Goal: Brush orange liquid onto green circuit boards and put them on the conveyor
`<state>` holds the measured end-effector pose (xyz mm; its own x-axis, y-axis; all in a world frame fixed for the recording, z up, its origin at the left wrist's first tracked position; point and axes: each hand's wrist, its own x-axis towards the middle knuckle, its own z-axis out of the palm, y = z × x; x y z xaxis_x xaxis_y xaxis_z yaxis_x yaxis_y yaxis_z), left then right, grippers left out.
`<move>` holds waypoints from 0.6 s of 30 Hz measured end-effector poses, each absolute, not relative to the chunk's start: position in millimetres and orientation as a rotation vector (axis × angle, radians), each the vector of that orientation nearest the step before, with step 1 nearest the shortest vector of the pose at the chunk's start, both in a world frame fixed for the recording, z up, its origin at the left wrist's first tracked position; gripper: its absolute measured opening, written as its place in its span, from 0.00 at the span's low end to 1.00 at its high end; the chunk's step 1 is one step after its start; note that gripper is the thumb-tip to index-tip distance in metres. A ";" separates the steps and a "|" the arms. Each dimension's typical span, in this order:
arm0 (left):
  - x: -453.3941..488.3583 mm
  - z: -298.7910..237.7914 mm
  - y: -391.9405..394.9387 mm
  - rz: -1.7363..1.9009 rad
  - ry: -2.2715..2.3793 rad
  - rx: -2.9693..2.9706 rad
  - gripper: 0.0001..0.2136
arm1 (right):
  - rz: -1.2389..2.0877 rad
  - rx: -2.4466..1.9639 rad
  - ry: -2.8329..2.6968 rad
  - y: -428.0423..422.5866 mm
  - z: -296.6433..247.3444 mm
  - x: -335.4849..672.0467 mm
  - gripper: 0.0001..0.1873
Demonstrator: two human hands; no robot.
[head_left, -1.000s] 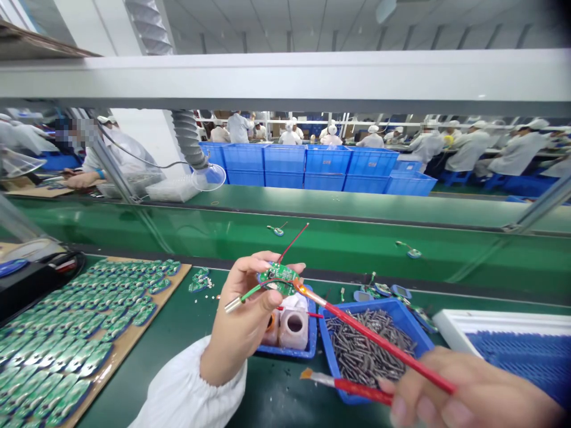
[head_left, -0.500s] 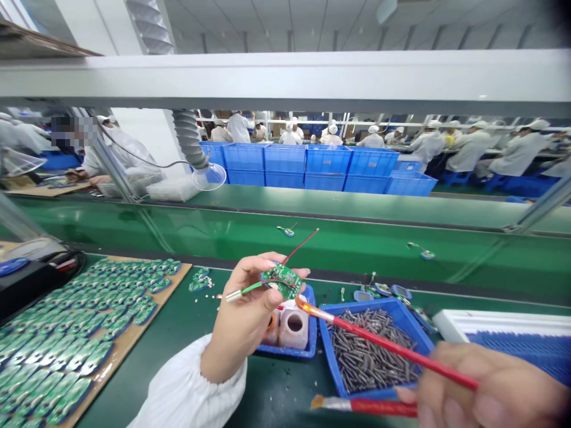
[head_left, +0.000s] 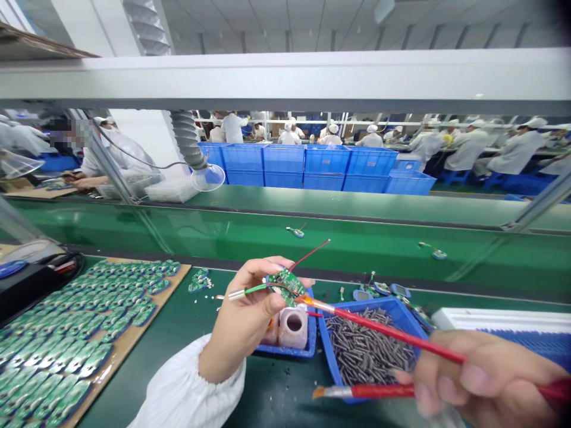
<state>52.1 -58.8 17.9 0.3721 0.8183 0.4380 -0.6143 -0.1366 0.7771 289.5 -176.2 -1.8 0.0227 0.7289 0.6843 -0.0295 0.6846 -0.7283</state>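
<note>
My left hand (head_left: 243, 321) pinches a small green circuit board (head_left: 286, 286) near the top of the view, with a red wire rising from it and a green wire leading to a metal-tipped sensor (head_left: 236, 295). My right hand (head_left: 482, 371) grips two red-handled brushes. The orange tip of the upper brush (head_left: 383, 327) touches the board's lower right edge. The lower brush (head_left: 370, 391) lies almost level, its tip free. Below the board sit pink containers (head_left: 293, 328) in a small blue tray (head_left: 313, 339).
A blue tray (head_left: 329, 356) of dark metal rods lies beneath my right hand. Rows of green boards cover a cardboard sheet (head_left: 129, 339) at left. Beyond, a green conveyor belt (head_left: 357, 255) carries small boards, and workers sit past stacked blue crates (head_left: 307, 166).
Both hands have shifted slightly right, and my right hand has risen. The upper brush tip has moved onto the board's edge. Boards on the conveyor have travelled right.
</note>
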 end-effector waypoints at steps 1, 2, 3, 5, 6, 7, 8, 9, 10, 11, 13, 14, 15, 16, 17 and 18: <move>51.9 18.0 -58.9 1.255 0.226 1.175 0.09 | 0.643 -0.664 -1.402 -175.8 -2.8 290.4 0.10; 51.7 18.1 -58.9 1.254 0.228 1.180 0.09 | 0.620 -0.680 -1.389 -175.2 -3.8 291.5 0.09; 51.5 18.0 -58.8 1.255 0.228 1.183 0.09 | 0.582 -0.668 -1.400 -174.3 -4.5 292.8 0.09; 51.5 17.4 -58.6 1.250 0.227 1.182 0.09 | 0.525 -0.607 -1.464 -171.7 -4.4 295.0 0.09; 51.7 16.9 -58.7 1.248 0.224 1.182 0.09 | 0.527 -0.580 -1.504 -170.4 -3.5 295.4 0.10; 52.0 16.3 -59.0 1.245 0.220 1.182 0.09 | 0.523 -0.561 -1.524 -169.2 -1.9 295.2 0.10; 52.2 15.7 -59.6 1.240 0.217 1.186 0.09 | 0.537 -0.554 -1.556 -168.4 -0.1 294.6 0.11; 52.3 15.2 -60.4 1.234 0.215 1.196 0.10 | 0.560 -0.558 -1.585 -168.2 1.6 293.8 0.11; 52.1 14.9 -61.3 1.231 0.218 1.209 0.10 | 0.576 -0.571 -1.593 -168.6 2.4 293.8 0.11; 51.5 14.8 -61.8 1.231 0.231 1.227 0.09 | 0.586 -0.589 -1.580 -169.7 1.9 295.2 0.11; 48.2 15.6 -60.5 1.216 0.286 1.275 0.08 | 0.624 -0.650 -1.516 -173.5 -5.3 304.9 0.10; 45.8 16.5 -57.6 1.186 0.321 1.299 0.08 | 0.639 -0.674 -1.473 -175.8 -12.2 313.7 0.09; 43.1 17.6 -52.7 1.139 0.364 1.323 0.08 | 0.642 -0.694 -1.417 -178.3 -21.1 324.5 0.08; 40.6 19.0 -45.3 1.075 0.417 1.351 0.08 | 0.685 -0.734 -1.385 -180.6 -31.2 336.4 0.07; 38.8 20.2 -35.2 0.997 0.485 1.394 0.09 | 0.664 -0.694 -1.348 -182.7 -41.8 347.9 0.09; 38.3 21.1 -22.5 0.916 0.563 1.445 0.11 | 0.668 -0.703 -1.318 -184.4 -52.0 357.7 0.08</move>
